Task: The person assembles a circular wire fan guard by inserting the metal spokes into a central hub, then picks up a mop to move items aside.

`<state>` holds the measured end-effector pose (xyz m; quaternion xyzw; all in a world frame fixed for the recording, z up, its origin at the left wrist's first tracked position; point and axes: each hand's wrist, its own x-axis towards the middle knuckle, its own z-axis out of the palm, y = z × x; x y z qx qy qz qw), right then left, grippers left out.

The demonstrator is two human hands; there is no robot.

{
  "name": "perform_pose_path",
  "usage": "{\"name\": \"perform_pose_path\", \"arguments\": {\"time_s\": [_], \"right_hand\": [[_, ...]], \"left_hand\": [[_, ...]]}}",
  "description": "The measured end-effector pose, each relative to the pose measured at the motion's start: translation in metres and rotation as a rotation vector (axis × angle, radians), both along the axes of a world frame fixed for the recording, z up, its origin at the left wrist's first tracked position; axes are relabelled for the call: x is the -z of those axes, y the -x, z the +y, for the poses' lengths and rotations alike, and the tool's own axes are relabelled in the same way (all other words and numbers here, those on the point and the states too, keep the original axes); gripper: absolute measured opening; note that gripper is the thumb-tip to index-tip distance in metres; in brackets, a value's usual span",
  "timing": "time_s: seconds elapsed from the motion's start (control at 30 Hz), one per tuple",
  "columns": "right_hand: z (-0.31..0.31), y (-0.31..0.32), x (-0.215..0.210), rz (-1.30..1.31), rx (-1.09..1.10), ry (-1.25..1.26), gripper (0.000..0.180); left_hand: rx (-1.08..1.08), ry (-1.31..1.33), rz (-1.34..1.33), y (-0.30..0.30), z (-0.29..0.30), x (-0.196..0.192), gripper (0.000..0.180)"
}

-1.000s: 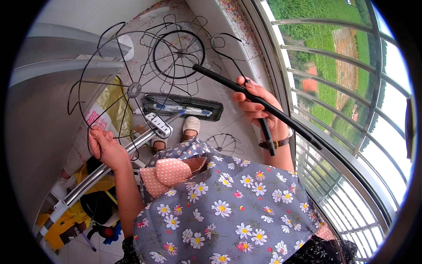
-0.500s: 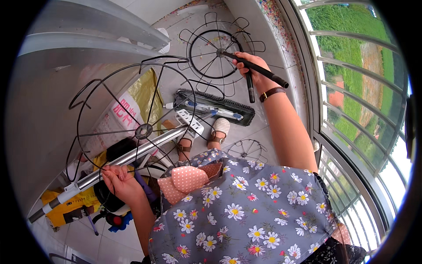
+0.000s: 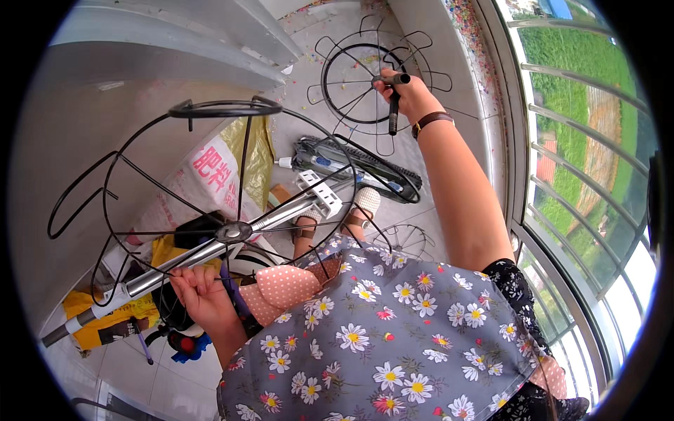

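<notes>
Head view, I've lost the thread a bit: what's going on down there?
A person in a floral apron holds up a black wire rack by its rim with the left hand. The right hand reaches out, gripping two black tubes over the hub of another round wire rack on the floor. Whether either tube is joined to that hub can't be told.

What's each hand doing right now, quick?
Left hand: closed, holding the near side of the black wire rack.
Right hand: closed, holding black tubes.
</notes>
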<state>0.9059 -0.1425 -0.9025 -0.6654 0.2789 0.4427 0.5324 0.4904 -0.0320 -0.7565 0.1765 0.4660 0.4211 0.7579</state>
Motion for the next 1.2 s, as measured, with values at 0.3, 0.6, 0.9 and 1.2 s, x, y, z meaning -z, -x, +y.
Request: {"name": "perform_pose_path", "arguments": {"time_s": [0.3,0.6,0.9,1.2], "right_hand": [[-0.001,0.071,-0.069,-0.003,-0.277,-0.060,0.028],[-0.002,0.101,-0.115,-0.025,-0.334,-0.325,0.058],[0.036,0.086,-0.112,-0.079,-0.370,-0.281,0.055],[0.052,0.076,-0.109,-0.042,-0.368,-0.284,0.049]], "left_hand": [[0.136,0.171,0.062,-0.049,0.044,0.028,0.013],[0.133,0.303,0.128,-0.061,0.057,0.067,0.013],[0.106,0.356,0.122,-0.068,0.074,0.088,0.013],[0.132,0.359,0.130,-0.083,0.092,0.098,0.017]]}}
